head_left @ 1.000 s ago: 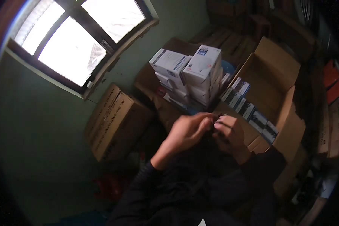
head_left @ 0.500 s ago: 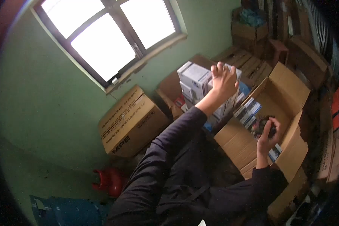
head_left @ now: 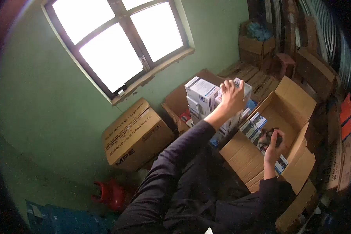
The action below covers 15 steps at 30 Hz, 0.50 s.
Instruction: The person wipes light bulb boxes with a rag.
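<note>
My left hand [head_left: 233, 96] is over the stacked white cartons [head_left: 202, 87], its fingers apart and bent, overlapping the top of a white carton behind it. Down inside an open cardboard box [head_left: 238, 154], my right hand [head_left: 274, 147] has its fingers curled around a dark, lumpy object [head_left: 277, 134], whose kind I cannot tell. Small blue-and-white boxes [head_left: 253, 126] line the near left part of the cardboard box, and another small box [head_left: 281, 163] lies by my right wrist.
A closed MPE carton [head_left: 134, 134] stands to the left under the window. A red gas cylinder [head_left: 112, 194] is on the floor at lower left. Wooden slats [head_left: 247, 70] and a box with a blue bag [head_left: 257, 43] are at the back.
The view has tilted slightly, so the scene sits lower. My left hand stays over the white cartons; my right hand has turned slightly and still holds the dark object in the box.
</note>
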{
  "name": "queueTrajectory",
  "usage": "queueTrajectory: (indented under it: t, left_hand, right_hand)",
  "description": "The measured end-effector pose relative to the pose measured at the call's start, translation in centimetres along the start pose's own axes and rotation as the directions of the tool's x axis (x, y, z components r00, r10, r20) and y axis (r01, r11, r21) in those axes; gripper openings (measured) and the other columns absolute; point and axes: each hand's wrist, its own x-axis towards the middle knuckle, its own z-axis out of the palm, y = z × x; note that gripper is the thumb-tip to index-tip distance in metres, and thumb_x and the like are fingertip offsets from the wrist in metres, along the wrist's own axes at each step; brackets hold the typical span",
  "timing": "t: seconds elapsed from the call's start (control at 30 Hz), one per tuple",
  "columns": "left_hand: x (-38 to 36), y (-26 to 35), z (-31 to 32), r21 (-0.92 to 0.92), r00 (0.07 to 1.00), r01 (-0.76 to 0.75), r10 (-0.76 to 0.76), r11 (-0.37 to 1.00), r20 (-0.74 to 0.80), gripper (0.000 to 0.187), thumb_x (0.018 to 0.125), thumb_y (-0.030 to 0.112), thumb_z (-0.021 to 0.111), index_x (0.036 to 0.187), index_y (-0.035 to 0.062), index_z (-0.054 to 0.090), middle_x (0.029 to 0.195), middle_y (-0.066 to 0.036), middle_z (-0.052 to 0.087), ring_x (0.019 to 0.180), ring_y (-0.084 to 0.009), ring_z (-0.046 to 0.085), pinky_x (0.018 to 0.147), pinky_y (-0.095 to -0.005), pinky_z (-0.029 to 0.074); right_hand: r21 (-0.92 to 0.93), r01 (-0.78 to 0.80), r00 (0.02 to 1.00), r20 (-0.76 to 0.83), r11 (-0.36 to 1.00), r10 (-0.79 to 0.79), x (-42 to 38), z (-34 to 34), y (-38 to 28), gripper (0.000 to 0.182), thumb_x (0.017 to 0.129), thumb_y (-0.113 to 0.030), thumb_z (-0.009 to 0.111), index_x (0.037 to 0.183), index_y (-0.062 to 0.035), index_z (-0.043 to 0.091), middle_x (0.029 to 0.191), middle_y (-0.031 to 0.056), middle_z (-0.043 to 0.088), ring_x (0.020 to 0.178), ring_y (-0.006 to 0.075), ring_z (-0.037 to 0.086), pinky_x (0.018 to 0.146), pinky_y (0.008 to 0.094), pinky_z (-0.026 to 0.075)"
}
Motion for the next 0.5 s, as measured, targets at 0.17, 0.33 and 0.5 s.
queueTrajectory:
  t: [0.17,0.33,0.5]
  left_hand:
    - [-3.5,3.1,-8.2,-0.509,0.967,0.139,-0.005,0.849,0.256,0.077,0.096,0.045,0.065,0.154,0.0031,0.036,0.13,-0.031,0.054,0.118,-0.0405,0.056,0.102,-0.0518,0.043]
    - [-14.4,0.5,-0.4,-0.853,0.864,0.468,0.322,-0.231,0.387,0.067,0.106,0.045,0.05,0.156,0.003,0.038,0.151,-0.014,0.05,0.133,-0.025,0.053,0.107,-0.0401,0.047]
    - [-29.1,2.7,6.5,-0.165,0.605,0.58,0.286,-0.798,0.743,0.059,0.111,0.046,0.034,0.149,0.0034,0.049,0.136,-0.013,0.063,0.118,-0.0253,0.066,0.102,-0.0409,0.052]
  right_hand:
    - [0.157,-0.114,0.988,-0.081,0.981,0.128,0.7,-1.2,1.0,0.029,0.105,-0.03,0.06,0.107,-0.0011,0.065,0.106,0.0071,0.064,0.1,0.0194,0.059,0.094,0.0351,0.047]
    - [0.401,-0.196,0.949,-0.153,0.895,0.276,0.2,-2.0,0.8,0.023,0.105,-0.025,0.058,0.109,-0.0028,0.062,0.108,0.0048,0.061,0.101,0.0159,0.058,0.093,0.0327,0.049]
    - [-0.071,-0.01,0.995,0.1,0.997,0.017,-6.1,-1.0,-3.0,0.017,0.103,-0.017,0.055,0.108,-0.0024,0.062,0.108,0.0061,0.062,0.101,0.0168,0.056,0.095,0.032,0.044]
